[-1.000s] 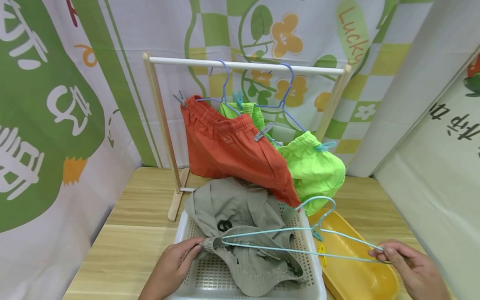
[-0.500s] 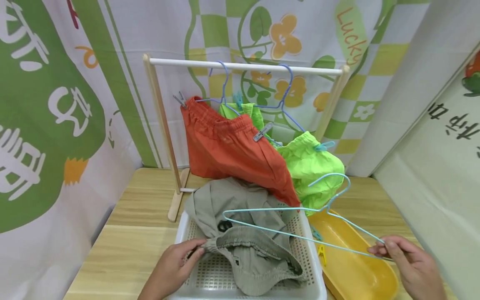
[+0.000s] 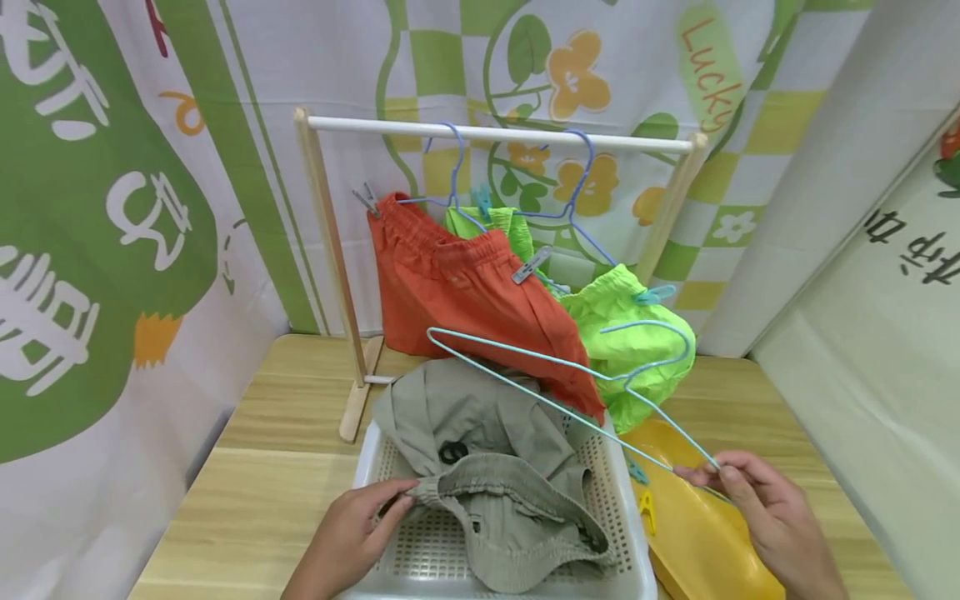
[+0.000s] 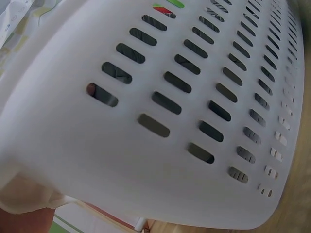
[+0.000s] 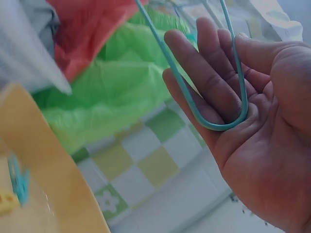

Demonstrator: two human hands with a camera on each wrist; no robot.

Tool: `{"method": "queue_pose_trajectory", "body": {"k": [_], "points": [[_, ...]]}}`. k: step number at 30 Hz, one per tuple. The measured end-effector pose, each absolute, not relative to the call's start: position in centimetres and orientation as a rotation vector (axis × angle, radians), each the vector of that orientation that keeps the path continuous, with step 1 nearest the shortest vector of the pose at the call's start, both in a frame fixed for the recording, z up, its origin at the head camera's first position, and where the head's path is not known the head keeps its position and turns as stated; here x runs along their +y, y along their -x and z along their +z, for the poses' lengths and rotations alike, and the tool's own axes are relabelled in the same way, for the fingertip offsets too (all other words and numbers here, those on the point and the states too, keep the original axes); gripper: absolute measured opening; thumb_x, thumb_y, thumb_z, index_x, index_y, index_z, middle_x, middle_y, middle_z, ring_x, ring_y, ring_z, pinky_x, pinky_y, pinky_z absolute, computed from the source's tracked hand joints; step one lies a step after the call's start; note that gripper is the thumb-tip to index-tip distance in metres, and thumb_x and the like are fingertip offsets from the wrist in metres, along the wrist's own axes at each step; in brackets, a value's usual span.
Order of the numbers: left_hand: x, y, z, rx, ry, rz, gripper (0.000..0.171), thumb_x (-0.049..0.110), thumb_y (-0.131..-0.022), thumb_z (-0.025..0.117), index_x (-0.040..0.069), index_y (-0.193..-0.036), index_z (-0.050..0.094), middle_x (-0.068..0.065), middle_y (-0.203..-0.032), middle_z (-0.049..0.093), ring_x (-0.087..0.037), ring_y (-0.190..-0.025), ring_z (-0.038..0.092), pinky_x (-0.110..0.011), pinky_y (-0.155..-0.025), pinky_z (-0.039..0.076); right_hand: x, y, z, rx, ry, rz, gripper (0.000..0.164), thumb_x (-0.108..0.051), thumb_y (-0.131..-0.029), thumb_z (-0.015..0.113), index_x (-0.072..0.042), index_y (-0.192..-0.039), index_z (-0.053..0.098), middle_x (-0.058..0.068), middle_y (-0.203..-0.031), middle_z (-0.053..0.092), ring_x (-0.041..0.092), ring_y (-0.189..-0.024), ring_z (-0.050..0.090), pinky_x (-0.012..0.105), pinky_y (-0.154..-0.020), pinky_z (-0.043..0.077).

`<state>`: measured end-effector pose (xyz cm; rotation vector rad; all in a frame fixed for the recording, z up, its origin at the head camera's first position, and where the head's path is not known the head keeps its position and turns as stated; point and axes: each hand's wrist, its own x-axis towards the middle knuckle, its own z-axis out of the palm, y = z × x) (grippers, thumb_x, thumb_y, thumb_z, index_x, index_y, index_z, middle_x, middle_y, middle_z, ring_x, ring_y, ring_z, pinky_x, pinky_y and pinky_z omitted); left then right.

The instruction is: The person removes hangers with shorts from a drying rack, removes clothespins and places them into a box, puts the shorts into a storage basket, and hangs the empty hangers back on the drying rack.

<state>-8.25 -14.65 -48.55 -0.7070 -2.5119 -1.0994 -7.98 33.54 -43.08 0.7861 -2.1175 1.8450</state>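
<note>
My left hand (image 3: 352,533) pinches one end of the elastic waistband of grey-green shorts (image 3: 517,533). The shorts lie in a white perforated basket (image 3: 637,550), waistband opening upward, the rest bunched toward the back. In my right hand (image 3: 772,517) is a light blue wire clothes hanger (image 3: 628,378), gripped at one end. Its hook points up and its far end reaches across in front of the red shorts (image 3: 465,283). In the right wrist view the hanger's rounded end (image 5: 218,127) lies against the palm, thumb at the wire. The left wrist view mostly shows the basket wall (image 4: 126,145).
A white-barred rack (image 3: 495,133) stands behind the basket. From it hang the red shorts and bright green shorts (image 3: 626,333) on purple hangers, held by clips. Right of the basket a yellow tray (image 3: 705,533) holds a yellow clip (image 3: 647,510) and a blue clip (image 3: 636,472).
The right hand has moved left, and the hanger's far end has risen out of the grey-green waistband to in front of the red shorts. The left hand keeps its place on the waistband.
</note>
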Motion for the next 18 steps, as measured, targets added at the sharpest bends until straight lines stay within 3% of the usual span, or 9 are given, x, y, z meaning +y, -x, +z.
{"method": "queue_pose_trajectory", "body": {"k": [8, 14, 18], "points": [[-14.6, 8.3, -48.8, -2.468, 0.746, -1.024, 0.021, 0.008, -0.097, 0.073, 0.013, -0.117, 0.075, 0.005, -0.108, 0.075, -0.004, -0.089, 0.069, -0.029, -0.071, 0.058, 30.2, 10.0, -42.9, -1.964, -1.055, 1.949, 0.027, 0.024, -0.101, 0.023, 0.025, -0.116, 0.046, 0.024, -0.113, 0.069, 0.026, -0.114, 0.068, 0.029, -0.099, 0.051], [-14.5, 8.2, -48.7, -2.475, 0.745, -1.035, 0.021, 0.01, -0.098, 0.071, 0.014, -0.119, 0.075, 0.004, -0.108, 0.076, -0.003, -0.086, 0.067, -0.029, -0.069, 0.058, 28.1, 10.5, -42.6, -1.955, -1.122, 2.02, 0.029, 0.02, -0.104, 0.019, 0.022, -0.121, 0.043, 0.025, -0.12, 0.067, 0.028, -0.119, 0.065, 0.032, -0.102, 0.05], [-14.5, 8.2, -48.7, -2.48, 0.748, -1.038, 0.021, 0.01, -0.099, 0.07, 0.014, -0.119, 0.075, 0.003, -0.108, 0.076, -0.002, -0.085, 0.067, -0.029, -0.068, 0.057, 26.7, 10.9, -42.3, -1.844, -1.274, 2.141, 0.033, 0.019, -0.104, 0.014, 0.026, -0.126, 0.037, 0.034, -0.129, 0.06, 0.034, -0.126, 0.06, 0.037, -0.108, 0.045]]}}
